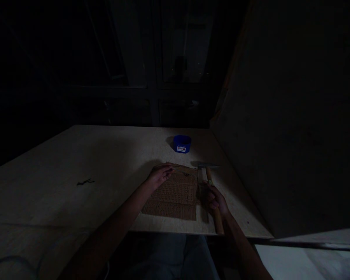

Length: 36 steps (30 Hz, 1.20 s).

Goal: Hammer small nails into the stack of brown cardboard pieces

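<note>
In dim light, a sheet of brown corrugated cardboard (175,192) with rows of small marks lies on the pale table before me. Over its far left corner is my left hand (160,175), thumb and fingertips pinched together. Whatever is between those fingertips is too small and dark to name. My right hand (214,197) is wrapped round the wooden handle of a hammer (218,223), right of the cardboard. The hammer's metal head points away from me, and its handle end reaches the table's near edge. Some small dark bits show on the cardboard's far part.
A blue plastic tub (182,144) with a white label stands beyond the cardboard. Several thin dark pieces (85,181) lie on the table (113,155) at left. A tall dark panel (280,136) borders the right side. A cable (11,258) curves at lower left.
</note>
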Available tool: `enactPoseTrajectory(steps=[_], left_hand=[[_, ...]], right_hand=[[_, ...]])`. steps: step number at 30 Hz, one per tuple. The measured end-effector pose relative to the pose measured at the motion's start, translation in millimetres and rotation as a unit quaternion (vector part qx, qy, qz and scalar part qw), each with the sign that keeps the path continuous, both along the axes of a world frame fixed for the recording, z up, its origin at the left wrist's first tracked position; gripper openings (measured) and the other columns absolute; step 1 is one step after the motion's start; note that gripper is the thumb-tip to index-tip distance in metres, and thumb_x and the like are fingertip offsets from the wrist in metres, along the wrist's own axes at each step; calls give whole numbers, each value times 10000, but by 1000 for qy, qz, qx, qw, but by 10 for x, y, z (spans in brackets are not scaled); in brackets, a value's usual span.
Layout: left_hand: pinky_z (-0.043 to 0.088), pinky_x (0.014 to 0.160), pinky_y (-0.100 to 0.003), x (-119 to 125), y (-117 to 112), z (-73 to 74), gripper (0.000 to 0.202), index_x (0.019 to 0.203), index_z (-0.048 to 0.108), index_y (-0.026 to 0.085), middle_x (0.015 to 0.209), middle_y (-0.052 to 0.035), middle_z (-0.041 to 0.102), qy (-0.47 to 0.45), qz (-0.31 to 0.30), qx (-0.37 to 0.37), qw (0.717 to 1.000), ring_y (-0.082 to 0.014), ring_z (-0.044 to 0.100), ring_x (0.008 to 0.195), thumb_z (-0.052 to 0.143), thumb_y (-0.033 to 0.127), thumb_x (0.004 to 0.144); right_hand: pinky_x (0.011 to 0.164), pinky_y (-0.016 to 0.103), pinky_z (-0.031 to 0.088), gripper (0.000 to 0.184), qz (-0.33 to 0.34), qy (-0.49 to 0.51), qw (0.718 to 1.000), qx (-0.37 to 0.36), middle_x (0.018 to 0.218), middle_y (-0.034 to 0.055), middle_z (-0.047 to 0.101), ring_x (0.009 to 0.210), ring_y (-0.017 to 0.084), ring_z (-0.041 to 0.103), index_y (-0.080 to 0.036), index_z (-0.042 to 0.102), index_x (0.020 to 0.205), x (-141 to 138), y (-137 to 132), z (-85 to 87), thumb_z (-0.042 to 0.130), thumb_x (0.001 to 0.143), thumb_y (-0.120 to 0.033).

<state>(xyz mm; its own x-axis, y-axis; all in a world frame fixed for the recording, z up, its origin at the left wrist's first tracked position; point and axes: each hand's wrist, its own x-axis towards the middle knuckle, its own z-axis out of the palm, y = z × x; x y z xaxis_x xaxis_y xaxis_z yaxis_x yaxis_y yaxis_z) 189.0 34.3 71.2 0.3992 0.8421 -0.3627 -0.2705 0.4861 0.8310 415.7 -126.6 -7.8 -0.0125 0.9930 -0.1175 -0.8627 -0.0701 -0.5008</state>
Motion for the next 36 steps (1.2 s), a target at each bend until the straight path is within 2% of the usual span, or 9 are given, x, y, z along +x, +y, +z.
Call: enactPoseTrajectory(steps=[3,7,10,12,18,23,31,36], left_hand=[[546,636,-240,157,-19,-121,241,859,715,127,808,-77,757,52,-30,123,991,-167,719,724,847,196,670],[586,741,-307,296,-1,-309,186,820,713,155,828,-60,771,131,-60,284,948,-194,729,799,816,252,700],[582,847,-336,365,21,-428,108,851,729,179,904,-49,787,165,-85,361,914,-193,733,878,753,227,757],[577,869,-338,398,28,-480,82,867,742,189,926,-45,792,186,-101,393,895,-191,732,896,709,204,793],[574,885,-339,426,23,-554,134,910,780,209,957,-47,800,212,-143,435,863,-200,740,915,662,190,851],[587,885,-354,423,12,-597,174,926,795,215,973,-52,801,211,-149,428,866,-211,750,924,628,182,889],[585,900,-346,412,-6,-624,160,974,776,233,986,-35,796,209,-135,423,871,-201,741,936,666,189,866],[578,914,-354,395,-26,-675,304,1131,716,246,955,-23,785,222,-119,419,872,-192,733,919,697,184,834]], right_hand=[[238,96,255,236,-9,-4,1000,-4,467,-143,467,255,18,268,-212,628,1038,-22,2,10,751,842,-258],[242,96,268,212,-17,-12,1000,-14,481,-136,476,255,18,268,-207,618,1047,-53,-7,17,722,869,-257],[232,109,285,254,-29,-28,999,-26,477,-131,491,253,22,253,-199,616,1074,-76,-17,16,733,859,-265],[229,115,296,289,-43,-56,997,-29,480,-129,498,254,22,243,-197,609,1103,-91,-25,28,735,857,-283],[242,104,291,315,-32,-102,993,-58,504,-134,473,267,18,246,-204,576,1146,-121,-45,122,711,884,-315],[226,106,280,336,-37,-110,990,-83,502,-137,465,265,17,226,-201,576,1157,-122,-44,135,723,876,-314],[230,114,316,282,-35,-99,991,-83,498,-136,458,271,15,207,-193,598,1114,-132,-48,196,709,880,-305],[228,112,313,299,-41,-116,988,-97,499,-136,460,270,14,215,-192,605,1117,-136,-61,225,721,868,-310]])
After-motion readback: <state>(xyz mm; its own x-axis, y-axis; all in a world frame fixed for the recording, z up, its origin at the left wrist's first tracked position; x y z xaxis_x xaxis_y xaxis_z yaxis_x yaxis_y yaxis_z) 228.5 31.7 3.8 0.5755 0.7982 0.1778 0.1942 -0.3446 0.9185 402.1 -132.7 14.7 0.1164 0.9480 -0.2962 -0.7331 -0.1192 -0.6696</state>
